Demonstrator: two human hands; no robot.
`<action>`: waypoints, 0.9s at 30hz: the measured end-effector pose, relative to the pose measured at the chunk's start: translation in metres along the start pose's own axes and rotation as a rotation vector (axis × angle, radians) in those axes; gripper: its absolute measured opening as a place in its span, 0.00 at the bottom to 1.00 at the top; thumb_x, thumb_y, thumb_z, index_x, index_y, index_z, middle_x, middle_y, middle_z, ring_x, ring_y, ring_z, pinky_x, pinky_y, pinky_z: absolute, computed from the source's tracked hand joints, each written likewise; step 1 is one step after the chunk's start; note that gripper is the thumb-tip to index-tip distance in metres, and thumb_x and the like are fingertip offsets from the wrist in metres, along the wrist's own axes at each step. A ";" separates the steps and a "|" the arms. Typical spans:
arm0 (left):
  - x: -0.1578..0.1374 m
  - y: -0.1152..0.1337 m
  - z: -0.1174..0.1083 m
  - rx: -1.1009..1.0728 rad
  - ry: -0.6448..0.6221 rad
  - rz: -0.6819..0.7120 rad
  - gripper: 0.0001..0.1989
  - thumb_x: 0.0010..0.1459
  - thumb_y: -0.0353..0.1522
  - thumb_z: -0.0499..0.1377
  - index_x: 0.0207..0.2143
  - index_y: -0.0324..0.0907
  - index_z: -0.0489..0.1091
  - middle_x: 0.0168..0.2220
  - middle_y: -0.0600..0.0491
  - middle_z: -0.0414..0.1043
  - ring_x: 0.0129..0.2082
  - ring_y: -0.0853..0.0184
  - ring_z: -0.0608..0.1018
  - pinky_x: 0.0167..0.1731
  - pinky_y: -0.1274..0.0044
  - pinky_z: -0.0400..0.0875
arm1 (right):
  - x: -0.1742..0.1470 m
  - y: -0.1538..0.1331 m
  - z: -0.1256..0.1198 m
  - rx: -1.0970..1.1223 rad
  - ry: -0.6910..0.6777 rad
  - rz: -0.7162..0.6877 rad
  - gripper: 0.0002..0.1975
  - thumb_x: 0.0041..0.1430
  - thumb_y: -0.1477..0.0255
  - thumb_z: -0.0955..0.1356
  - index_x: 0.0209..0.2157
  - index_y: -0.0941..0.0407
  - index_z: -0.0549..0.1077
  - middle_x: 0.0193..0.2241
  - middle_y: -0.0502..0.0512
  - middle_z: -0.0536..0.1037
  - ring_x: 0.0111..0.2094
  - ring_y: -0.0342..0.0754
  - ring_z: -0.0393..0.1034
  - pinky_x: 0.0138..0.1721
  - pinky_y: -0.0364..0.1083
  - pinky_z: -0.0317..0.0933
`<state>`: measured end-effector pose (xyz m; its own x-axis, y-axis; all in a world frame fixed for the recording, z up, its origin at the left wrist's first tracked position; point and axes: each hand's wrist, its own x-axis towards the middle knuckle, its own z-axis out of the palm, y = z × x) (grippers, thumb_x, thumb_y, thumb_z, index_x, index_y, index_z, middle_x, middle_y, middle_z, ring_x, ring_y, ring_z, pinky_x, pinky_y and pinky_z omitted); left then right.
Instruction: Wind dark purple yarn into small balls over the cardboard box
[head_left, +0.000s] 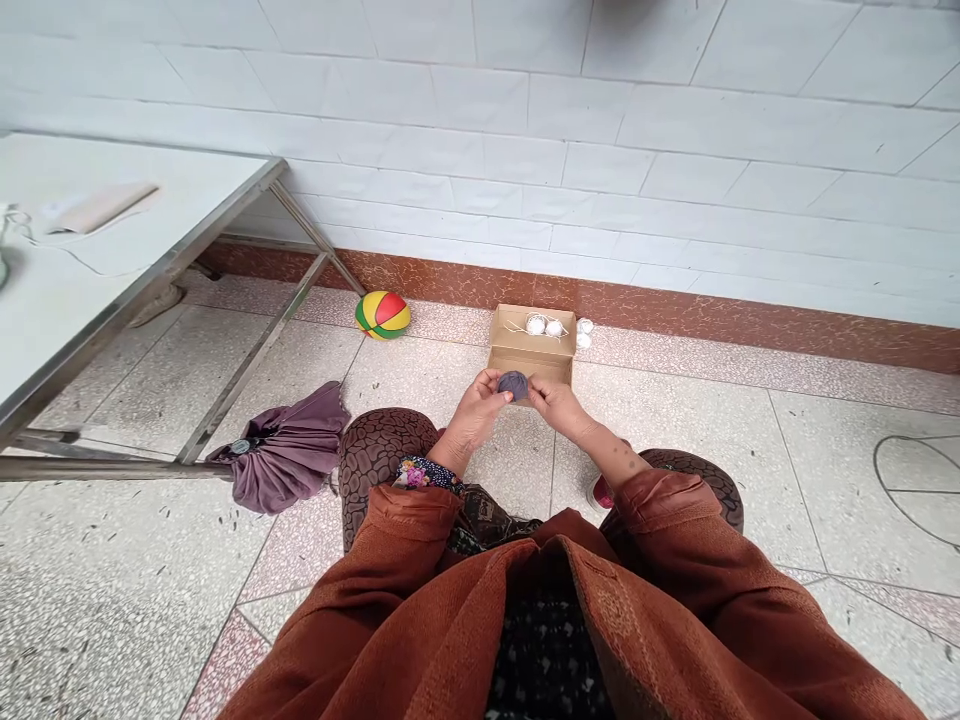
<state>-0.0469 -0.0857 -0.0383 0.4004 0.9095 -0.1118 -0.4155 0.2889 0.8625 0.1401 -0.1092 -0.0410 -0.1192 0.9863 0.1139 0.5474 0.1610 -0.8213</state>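
A small dark purple-grey ball of yarn [513, 386] is held up between my two hands, in front of a cardboard box. My left hand [477, 411] closes on its left side, with the thumb along the lower edge. At the right edge of the ball, the fingers of my right hand [557, 404] are pinched together; whether a loose strand is between them is too small to tell. Behind the ball, the open brown box [530, 343] stands on the floor. White balls of yarn [544, 325] with loose ends lie at its far side.
More white balls [584, 333] sit just right of the box. A colourful ball [382, 315] rests by the wall. To the left are a folded purple umbrella [289, 447] and a metal-framed table [225, 212]. A wire ring frame [916, 488] lies at the right.
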 end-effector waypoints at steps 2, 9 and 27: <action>0.003 -0.002 -0.002 0.040 0.112 0.032 0.26 0.42 0.37 0.77 0.42 0.42 0.71 0.39 0.54 0.78 0.41 0.66 0.77 0.49 0.71 0.68 | -0.006 -0.005 0.003 -0.014 -0.106 -0.089 0.10 0.69 0.68 0.66 0.32 0.53 0.73 0.29 0.50 0.77 0.34 0.48 0.71 0.41 0.45 0.65; 0.025 0.027 0.004 0.332 0.061 0.088 0.24 0.42 0.33 0.76 0.42 0.41 0.71 0.39 0.52 0.78 0.40 0.65 0.77 0.47 0.71 0.69 | 0.001 -0.048 -0.037 -0.079 -0.198 -0.414 0.14 0.74 0.63 0.63 0.37 0.52 0.77 0.34 0.54 0.79 0.36 0.50 0.73 0.43 0.48 0.67; 0.073 0.042 0.008 -0.001 -0.036 0.034 0.25 0.42 0.33 0.76 0.43 0.42 0.72 0.41 0.52 0.77 0.42 0.66 0.77 0.48 0.71 0.68 | 0.035 -0.007 -0.024 -0.123 -0.093 -0.242 0.13 0.73 0.64 0.62 0.37 0.52 0.76 0.33 0.54 0.80 0.36 0.50 0.74 0.42 0.48 0.67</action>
<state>-0.0288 -0.0091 -0.0062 0.4150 0.9075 -0.0647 -0.4304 0.2585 0.8649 0.1517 -0.0746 -0.0178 -0.3309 0.9121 0.2422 0.5892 0.4001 -0.7020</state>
